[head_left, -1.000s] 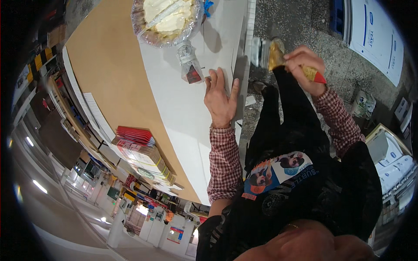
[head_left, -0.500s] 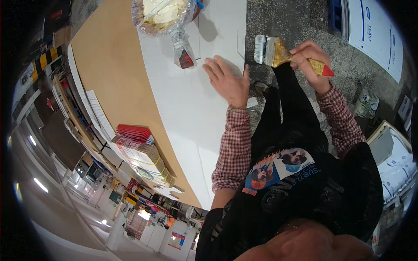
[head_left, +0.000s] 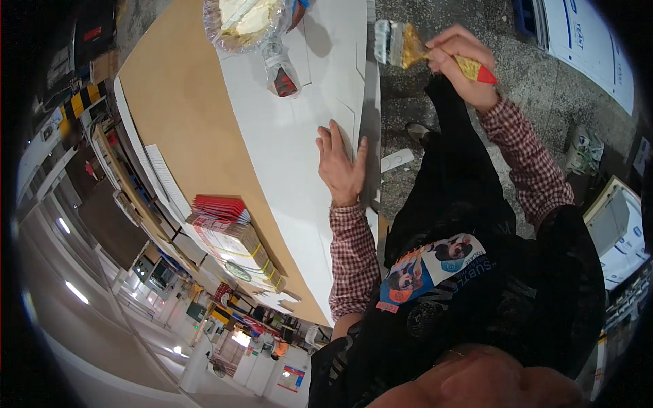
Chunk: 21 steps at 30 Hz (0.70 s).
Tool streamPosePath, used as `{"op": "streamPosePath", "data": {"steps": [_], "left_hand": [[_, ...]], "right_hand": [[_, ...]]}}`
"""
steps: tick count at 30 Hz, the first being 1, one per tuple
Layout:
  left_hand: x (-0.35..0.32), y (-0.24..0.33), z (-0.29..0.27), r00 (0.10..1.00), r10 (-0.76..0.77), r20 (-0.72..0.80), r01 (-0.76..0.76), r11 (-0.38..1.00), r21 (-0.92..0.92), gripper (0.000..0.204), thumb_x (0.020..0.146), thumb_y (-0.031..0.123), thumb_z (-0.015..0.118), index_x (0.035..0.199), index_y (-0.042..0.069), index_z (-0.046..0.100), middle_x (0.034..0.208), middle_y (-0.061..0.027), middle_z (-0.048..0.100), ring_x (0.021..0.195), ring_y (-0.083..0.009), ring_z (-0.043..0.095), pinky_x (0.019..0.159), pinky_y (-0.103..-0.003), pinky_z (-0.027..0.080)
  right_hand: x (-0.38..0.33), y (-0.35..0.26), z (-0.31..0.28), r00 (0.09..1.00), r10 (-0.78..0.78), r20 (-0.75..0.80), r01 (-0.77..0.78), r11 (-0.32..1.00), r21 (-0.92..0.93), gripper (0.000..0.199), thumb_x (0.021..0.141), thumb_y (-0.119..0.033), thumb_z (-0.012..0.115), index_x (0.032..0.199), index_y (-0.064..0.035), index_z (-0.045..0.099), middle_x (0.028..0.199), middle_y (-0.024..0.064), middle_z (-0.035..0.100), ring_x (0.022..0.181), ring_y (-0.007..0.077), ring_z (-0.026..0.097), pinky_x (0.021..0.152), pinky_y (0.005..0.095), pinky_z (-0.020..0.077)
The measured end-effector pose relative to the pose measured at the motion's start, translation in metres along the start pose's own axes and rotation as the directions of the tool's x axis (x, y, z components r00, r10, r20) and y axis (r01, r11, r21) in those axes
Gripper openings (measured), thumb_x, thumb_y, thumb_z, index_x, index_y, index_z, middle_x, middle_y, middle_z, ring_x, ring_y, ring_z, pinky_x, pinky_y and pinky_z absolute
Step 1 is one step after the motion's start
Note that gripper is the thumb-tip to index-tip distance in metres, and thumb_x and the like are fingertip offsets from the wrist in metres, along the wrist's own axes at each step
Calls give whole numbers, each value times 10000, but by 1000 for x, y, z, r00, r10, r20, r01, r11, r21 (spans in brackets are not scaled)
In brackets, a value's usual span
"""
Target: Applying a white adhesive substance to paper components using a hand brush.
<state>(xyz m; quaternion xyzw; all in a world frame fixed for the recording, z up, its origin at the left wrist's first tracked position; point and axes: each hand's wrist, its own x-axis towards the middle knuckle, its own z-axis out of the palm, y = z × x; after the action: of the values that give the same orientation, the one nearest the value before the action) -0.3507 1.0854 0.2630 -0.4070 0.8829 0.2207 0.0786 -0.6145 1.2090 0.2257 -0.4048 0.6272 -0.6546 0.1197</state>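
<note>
Paintbrush (head_left: 412, 47) gripped by handle (head_left: 471, 66) in right hand (head_left: 468, 56), bristles (head_left: 383, 42) jutting leftward beyond grip; left hand (head_left: 341, 170) released, spread on white sheet (head_left: 289, 170).

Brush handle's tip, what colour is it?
The handle tip is red; it shows in the head view.

Legible lettering: dark word, white sheet (head_left: 593, 58), upper right | blue words, black shirt (head_left: 503, 299) front

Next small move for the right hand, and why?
Probably shift the right hand leftward, bringing the brush over the white sheet: the brush is gripped by its handle but sits right of the sheet, above the floor, while the left hand rests on the sheet, perhaps steadying it.
</note>
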Motion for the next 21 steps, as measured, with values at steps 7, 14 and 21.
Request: {"op": "streamPosePath", "data": {"steps": [7, 14, 21], "left_hand": [[6, -4, -14, 1000, 17, 19, -13, 988, -152, 612, 839, 340, 626, 1283, -48, 465, 1264, -351, 448, 1216, -459, 423, 1046, -431, 332], [4, -3, -11, 1000, 23, -16, -25, 991, -135, 600, 838, 352, 624, 1275, -34, 481, 1249, -355, 458, 1203, -463, 434, 1032, -441, 347], [4, 1, -4, 997, 65, -29, -67, 996, -61, 625, 843, 364, 610, 1267, -71, 463, 1252, -350, 459, 1178, -493, 440, 1012, -462, 363]], "right_hand": [[-10, 4, 18, 990, -103, 91, 109, 992, -60, 99, 830, -47, 648, 759, 9, 608, 822, 98, 600, 738, 162, 608, 627, 252, 474], [-20, -8, 10, 995, -2, 103, 3, 1000, -6, 77, 828, -32, 625, 770, 18, 627, 873, 124, 591, 763, 180, 624, 658, 289, 513], [-52, -9, 21, 986, 19, 166, -21, 1000, 9, 63, 796, -23, 641, 746, 6, 616, 866, 115, 591, 802, 177, 617, 697, 299, 502]]}}
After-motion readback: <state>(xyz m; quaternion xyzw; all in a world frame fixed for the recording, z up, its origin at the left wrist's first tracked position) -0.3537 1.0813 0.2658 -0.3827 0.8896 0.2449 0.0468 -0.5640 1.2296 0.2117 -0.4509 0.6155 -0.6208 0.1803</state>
